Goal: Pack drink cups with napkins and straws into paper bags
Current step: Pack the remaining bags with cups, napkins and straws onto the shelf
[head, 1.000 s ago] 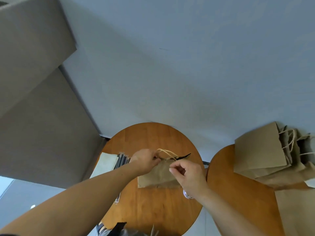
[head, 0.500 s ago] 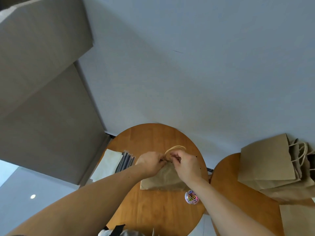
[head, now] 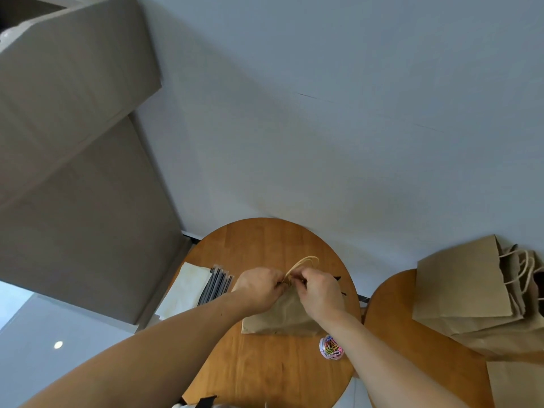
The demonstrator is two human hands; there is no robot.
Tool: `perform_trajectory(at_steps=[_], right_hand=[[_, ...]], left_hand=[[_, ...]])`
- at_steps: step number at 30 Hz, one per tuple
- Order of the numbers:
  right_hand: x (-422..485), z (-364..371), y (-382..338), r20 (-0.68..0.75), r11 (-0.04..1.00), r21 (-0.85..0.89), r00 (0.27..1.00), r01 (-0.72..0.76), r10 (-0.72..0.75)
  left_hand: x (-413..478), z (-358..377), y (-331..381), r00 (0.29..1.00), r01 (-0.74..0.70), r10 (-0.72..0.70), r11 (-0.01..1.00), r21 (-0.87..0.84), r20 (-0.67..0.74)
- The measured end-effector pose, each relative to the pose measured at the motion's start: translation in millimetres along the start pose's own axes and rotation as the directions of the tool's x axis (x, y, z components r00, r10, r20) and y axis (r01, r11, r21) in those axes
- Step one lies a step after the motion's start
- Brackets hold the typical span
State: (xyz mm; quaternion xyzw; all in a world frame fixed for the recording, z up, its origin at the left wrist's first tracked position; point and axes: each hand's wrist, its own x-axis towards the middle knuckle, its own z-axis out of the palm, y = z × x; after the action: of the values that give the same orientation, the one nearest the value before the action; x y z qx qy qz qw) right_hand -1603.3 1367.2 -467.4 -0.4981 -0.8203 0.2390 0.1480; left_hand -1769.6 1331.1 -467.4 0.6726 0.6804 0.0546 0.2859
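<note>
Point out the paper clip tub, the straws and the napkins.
paper clip tub (head: 321, 347): head view, its left rim.
straws (head: 216, 285): head view, middle of the bundle.
napkins (head: 188, 291): head view, top sheet's centre.

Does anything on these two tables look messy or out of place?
Only mildly: the pile of bags on the right table is fanned unevenly, with its edges not lined up. Nothing looks spilled or torn.
</note>
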Motion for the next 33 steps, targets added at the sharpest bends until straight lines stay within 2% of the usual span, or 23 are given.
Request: perform_trajectory(at_steps=[7,16,26,30,33], right_hand=[[-2,2,1,0.061,0.997,-0.079,0.998,0.019,-0.014],[0,5,3,0.116,0.984,-0.168,0.990,-0.065,0.085],[8,6,6,0.197,0.969,-0.248,0.980,0.013,0.037],[5,11,9,0.149,0.978,-0.208,0.989,0.026,0.005],[-4,11,12,0.088,0.994,-0.104,0.996,0.017,-0.008]], left_hand=[[-2,3,0,0.999,-0.006,0.003,0.999,-0.054,-0.039],[1,8,-1,0.998,-0.028,0.022,0.994,-0.102,-0.057],[1,11,-1,0.997,-0.034,0.027,0.993,-0.110,-0.072],[2,12,-2,0.998,-0.023,0.016,0.994,-0.111,-0.063],[6,7,0,0.999,-0.014,0.011,0.996,-0.091,-0.033]])
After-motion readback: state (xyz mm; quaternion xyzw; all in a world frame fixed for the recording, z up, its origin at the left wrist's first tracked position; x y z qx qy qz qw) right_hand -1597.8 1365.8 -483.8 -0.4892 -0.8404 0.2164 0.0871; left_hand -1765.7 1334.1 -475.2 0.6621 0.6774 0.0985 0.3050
